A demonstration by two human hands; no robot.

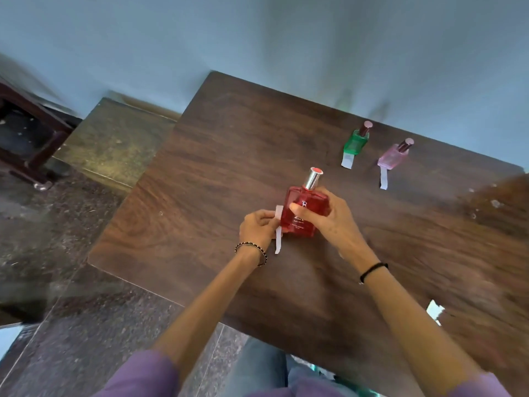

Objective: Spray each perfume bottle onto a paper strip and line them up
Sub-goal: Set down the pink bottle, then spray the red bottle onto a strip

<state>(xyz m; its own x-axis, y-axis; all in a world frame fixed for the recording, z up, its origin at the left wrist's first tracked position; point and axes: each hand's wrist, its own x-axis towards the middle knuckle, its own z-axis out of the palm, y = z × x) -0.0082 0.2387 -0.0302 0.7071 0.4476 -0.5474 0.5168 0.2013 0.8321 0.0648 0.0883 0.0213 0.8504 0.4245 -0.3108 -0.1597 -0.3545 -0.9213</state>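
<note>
The square red perfume bottle [300, 214], capped in silver, is standing near the middle of the dark wooden table [200, 167], its clear glass tinted through with red liquid. The right hand [329, 222] is wrapping its grip around the bottle, thumb across the front. The left hand [257, 229] is pinching a white paper strip [278, 229] just beside it, while green [355, 143] and pink [393, 156] bottles are standing farther back on their own strips.

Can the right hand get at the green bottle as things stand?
Probably not right away: the right hand is wrapped around the red bottle. Bare table lies between it and the green bottle, so the path looks free once it lets go.
</note>
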